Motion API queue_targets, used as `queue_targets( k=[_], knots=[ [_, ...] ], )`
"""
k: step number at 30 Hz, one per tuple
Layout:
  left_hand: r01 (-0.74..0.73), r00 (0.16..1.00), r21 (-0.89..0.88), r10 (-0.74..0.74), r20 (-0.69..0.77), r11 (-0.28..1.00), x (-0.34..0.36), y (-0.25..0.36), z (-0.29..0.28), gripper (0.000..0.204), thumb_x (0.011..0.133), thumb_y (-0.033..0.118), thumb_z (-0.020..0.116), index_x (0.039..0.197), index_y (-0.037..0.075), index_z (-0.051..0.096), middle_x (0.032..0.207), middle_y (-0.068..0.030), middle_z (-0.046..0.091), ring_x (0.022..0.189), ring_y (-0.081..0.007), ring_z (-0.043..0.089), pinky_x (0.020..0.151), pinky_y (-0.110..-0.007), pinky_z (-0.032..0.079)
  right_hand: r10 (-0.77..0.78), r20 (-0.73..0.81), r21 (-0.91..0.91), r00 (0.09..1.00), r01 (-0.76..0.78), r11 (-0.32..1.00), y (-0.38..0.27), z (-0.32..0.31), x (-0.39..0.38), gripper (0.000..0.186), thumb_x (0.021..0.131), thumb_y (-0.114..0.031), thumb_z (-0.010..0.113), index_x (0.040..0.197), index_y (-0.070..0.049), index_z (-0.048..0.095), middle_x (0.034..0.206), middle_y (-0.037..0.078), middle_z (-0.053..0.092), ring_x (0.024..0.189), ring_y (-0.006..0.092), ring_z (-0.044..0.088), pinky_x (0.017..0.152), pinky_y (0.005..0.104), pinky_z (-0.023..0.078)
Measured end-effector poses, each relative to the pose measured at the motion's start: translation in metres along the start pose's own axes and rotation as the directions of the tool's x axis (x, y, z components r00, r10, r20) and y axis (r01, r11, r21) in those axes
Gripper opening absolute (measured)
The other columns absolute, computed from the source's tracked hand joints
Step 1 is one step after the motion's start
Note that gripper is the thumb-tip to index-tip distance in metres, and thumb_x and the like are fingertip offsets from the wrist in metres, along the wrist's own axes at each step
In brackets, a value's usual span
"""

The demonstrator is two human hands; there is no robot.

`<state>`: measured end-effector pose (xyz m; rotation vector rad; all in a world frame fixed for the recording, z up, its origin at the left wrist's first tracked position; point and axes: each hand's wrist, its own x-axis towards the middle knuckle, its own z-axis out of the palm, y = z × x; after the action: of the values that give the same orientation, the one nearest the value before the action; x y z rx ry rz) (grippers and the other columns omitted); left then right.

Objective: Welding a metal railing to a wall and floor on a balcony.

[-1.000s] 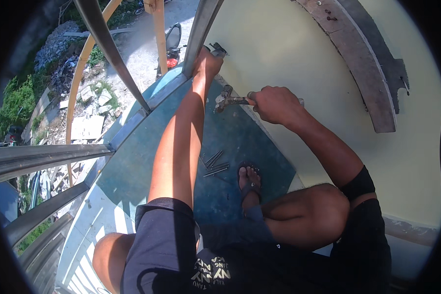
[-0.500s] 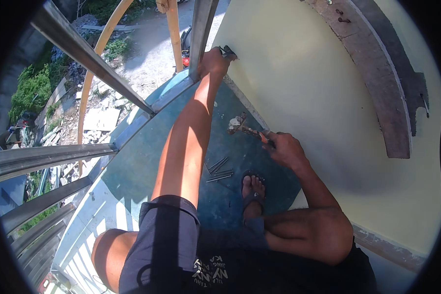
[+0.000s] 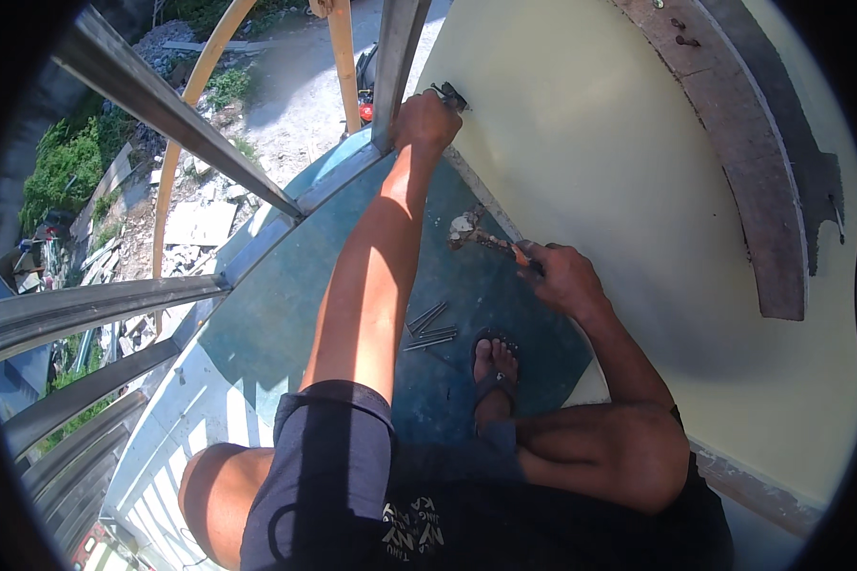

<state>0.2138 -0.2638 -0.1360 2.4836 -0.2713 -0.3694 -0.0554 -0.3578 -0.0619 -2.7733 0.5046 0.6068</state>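
At the top centre my left hand [image 3: 426, 124] is closed on a small dark metal piece [image 3: 452, 95] against the cream wall [image 3: 581, 152], just right of an upright metal post [image 3: 398, 57]. My right hand [image 3: 566, 281] grips a hammer by its orange-and-dark handle, lower and to the right. The worn hammer head [image 3: 466, 228] is over the blue-green floor panel [image 3: 257, 324], apart from my left hand. Several long nails [image 3: 431, 328] lie loose on that panel beside my sandalled foot [image 3: 495, 376].
Metal bars [image 3: 105, 305] line the curved edge at left, with an open drop to rubble [image 3: 195, 224] and greenery [image 3: 67, 171] below. Curved timber strips [image 3: 190, 86] stand outside the bars. A curved brown board [image 3: 752, 209] sits on the cream wall at right.
My right hand and hammer have dropped down from their higher position a second ago. My left hand still holds the dark piece by the post. The whole view has shifted slightly.
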Motion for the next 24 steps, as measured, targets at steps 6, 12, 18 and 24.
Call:
queue_targets(
  k=[6, 12, 18, 24],
  knots=[
    [-0.005, 0.999, -0.045, 0.003, -0.033, 0.999, 0.006, -0.003, 0.0, 0.045, 0.086, 0.046, 0.064, 0.108, 0.008, 0.072, 0.105, -0.0196, 0.07, 0.102, -0.0357, 0.067, 0.087, -0.046, 0.053, -0.054, 0.022, -0.122, 0.998, 0.057, 0.991, -0.009, -0.024, 0.009, 0.039, 0.085, -0.025, 0.068, 0.124, -0.018, 0.064, 0.093, 0.013, 0.068, 0.087, 0.0343, 0.066, 0.077, 0.0454, 0.053],
    [-0.046, 0.999, -0.182, 0.046, -0.003, 0.982, 0.013, -0.013, 0.004, 0.041, 0.083, 0.039, 0.066, 0.109, 0.007, 0.071, 0.106, -0.0217, 0.07, 0.103, -0.038, 0.066, 0.089, -0.046, 0.052, -0.153, 0.02, -0.261, 0.988, 0.153, 0.953, -0.028, -0.058, 0.019, 0.035, 0.087, -0.027, 0.067, 0.121, -0.018, 0.064, 0.091, 0.014, 0.066, 0.085, 0.0348, 0.066, 0.075, 0.0457, 0.052],
    [-0.073, 0.98, -0.495, -0.029, -0.196, 0.866, 0.009, -0.023, 0.012, 0.044, 0.087, 0.033, 0.057, 0.117, 0.002, 0.063, 0.116, -0.0241, 0.065, 0.11, -0.0397, 0.062, 0.094, -0.045, 0.047, -0.271, -0.027, -0.508, 0.962, 0.22, 0.833, -0.045, -0.088, 0.05, 0.034, 0.095, -0.027, 0.058, 0.127, -0.016, 0.055, 0.089, 0.015, 0.062, 0.078, 0.0346, 0.065, 0.069, 0.0479, 0.052],
    [-0.066, 0.99, -0.623, -0.025, -0.136, 0.779, -0.017, -0.012, -0.01, 0.065, 0.099, 0.057, 0.036, 0.118, -0.001, 0.059, 0.109, -0.0245, 0.065, 0.103, -0.04, 0.062, 0.094, -0.044, 0.044, -0.265, -0.262, -0.247, 0.928, 0.201, 0.948, -0.024, -0.026, 0.061, 0.03, 0.097, -0.027, 0.054, 0.12, -0.008, 0.052, 0.09, 0.019, 0.062, 0.078, 0.0389, 0.065, 0.069, 0.0508, 0.052]
  ],
)
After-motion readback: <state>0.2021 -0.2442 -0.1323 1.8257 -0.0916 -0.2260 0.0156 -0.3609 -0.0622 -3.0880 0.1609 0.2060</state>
